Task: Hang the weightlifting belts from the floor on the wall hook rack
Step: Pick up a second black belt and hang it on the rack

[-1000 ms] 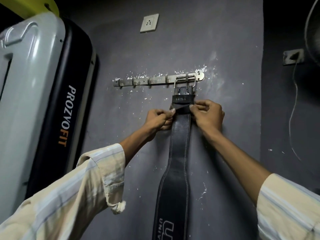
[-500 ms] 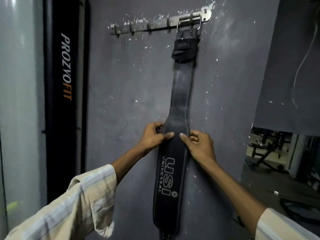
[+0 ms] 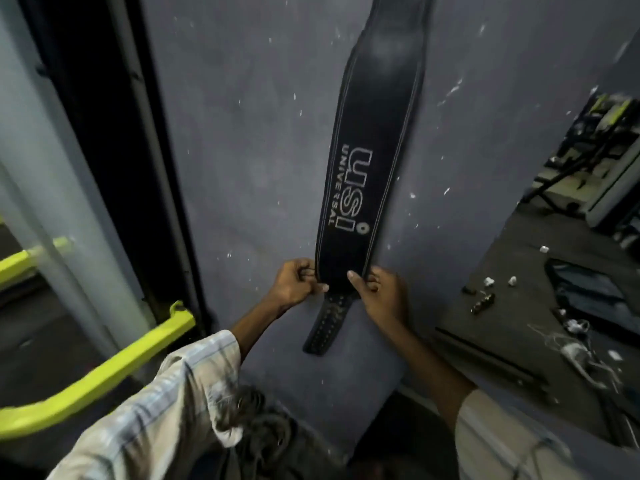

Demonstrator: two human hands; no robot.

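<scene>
A black leather weightlifting belt (image 3: 367,140) printed "USI UNIVERSAL" hangs flat against the grey wall (image 3: 242,150), its top running out of view above. My left hand (image 3: 294,284) pinches the belt's left edge near its lower end. On the right edge, at the same height, my right hand (image 3: 379,292) pinches it with the thumb lying on the front. The narrow perforated tongue (image 3: 327,323) dangles below both hands. The hook rack is out of frame.
A folded treadmill (image 3: 86,150) with lime-yellow bars (image 3: 114,365) stands close on the left. To the right, the dark floor (image 3: 519,289) holds small scattered parts, a dark mat (image 3: 595,296) and gym equipment (image 3: 595,161) further back.
Both hands have slid down the hanging belt from near the buckle to its lower end. The view has tilted down, so the rack has left the frame.
</scene>
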